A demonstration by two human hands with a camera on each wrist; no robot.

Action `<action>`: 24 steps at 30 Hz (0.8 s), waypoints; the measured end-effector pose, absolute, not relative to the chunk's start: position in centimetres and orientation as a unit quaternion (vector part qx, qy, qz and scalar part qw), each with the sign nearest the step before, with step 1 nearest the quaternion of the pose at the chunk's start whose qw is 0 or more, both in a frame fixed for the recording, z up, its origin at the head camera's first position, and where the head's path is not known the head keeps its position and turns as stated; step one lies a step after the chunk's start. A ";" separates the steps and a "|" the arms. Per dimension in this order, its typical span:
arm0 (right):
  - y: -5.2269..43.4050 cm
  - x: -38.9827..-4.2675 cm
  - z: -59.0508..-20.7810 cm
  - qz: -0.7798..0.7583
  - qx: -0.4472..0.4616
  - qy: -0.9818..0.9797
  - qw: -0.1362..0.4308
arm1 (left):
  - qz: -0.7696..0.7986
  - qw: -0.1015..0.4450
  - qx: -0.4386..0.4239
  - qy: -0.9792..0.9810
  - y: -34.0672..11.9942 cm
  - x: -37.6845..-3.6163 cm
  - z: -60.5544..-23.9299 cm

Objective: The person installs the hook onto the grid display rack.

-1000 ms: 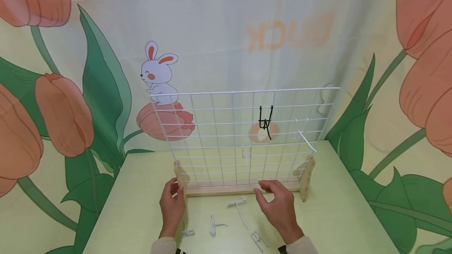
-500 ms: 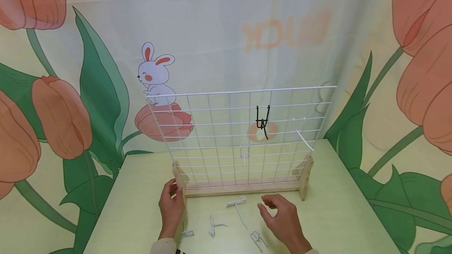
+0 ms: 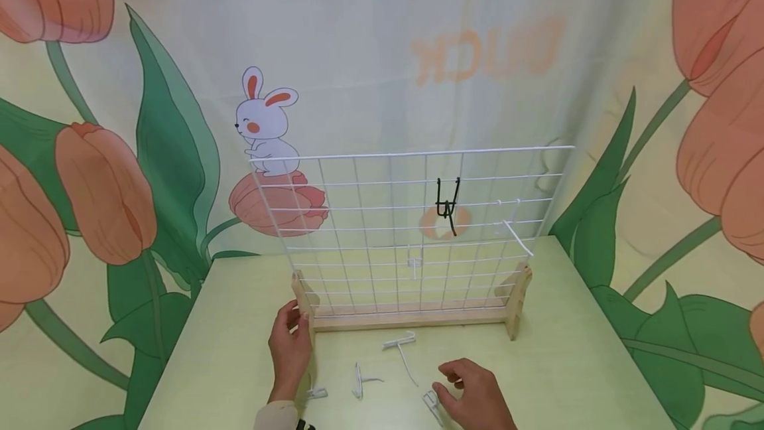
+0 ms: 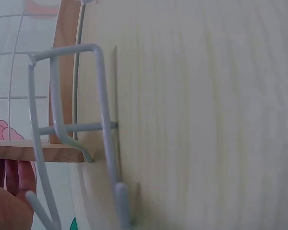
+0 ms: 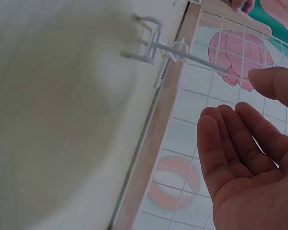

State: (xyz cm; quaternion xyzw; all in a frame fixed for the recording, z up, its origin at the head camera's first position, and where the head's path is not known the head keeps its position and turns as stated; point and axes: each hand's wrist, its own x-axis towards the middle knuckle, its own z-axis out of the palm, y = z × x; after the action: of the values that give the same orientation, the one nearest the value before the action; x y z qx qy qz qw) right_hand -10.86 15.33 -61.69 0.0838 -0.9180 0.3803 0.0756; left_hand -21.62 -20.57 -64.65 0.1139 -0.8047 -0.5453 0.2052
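My left hand [image 3: 289, 347] grips the wooden left foot [image 3: 304, 292] of a stand carrying a white wire grid panel [image 3: 412, 154]. In the left wrist view its fingers [image 4: 26, 179] lie against the wood. Low over the table, my right hand [image 3: 477, 395] hovers with fingers loosely bent and nothing between them and the thumb. Just left of it lies a white wire hook [image 3: 431, 410], partly hidden by the hand. Other loose white hooks lie nearby: a long-armed hook [image 3: 398, 344], a hook on its side [image 3: 359, 383], and a hook [image 3: 318, 393] beside my left wrist.
A black hook [image 3: 446, 208] hangs on the grid's upper right part. A long white hook [image 3: 518, 239] hangs farther right, and a small white hook [image 3: 414, 263] lower in the middle. Behind the pale table [image 3: 239, 297] is a printed curtain [image 3: 370, 71].
My right hand has come down and back from near the stand's base to beside the nearest right-hand loose hook. The left hand stays at the wooden foot.
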 end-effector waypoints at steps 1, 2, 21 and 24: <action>15.3 -10.7 -61.8 0.379 0.088 -0.918 0.072 | -0.545 0.203 0.115 -0.806 -20.6 -21.6 -64.6; 15.3 -10.6 -61.9 0.379 0.092 -0.918 0.070 | -0.544 0.201 0.116 -0.807 -20.6 -21.7 -64.6; 15.0 -9.9 -63.9 0.330 0.110 -0.936 0.045 | -0.546 0.208 0.110 -0.804 -20.5 -21.6 -64.6; 15.0 -9.8 -63.6 0.335 0.108 -0.935 0.041 | -0.545 0.203 0.116 -0.805 -20.4 -21.5 -64.4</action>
State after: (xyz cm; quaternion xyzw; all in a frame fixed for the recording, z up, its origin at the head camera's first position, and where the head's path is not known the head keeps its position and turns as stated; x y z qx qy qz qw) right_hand -9.76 14.97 -63.58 0.1081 -0.9351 0.3351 0.0405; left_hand -21.53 -20.36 -64.44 0.1156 -0.8055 -0.5446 0.2030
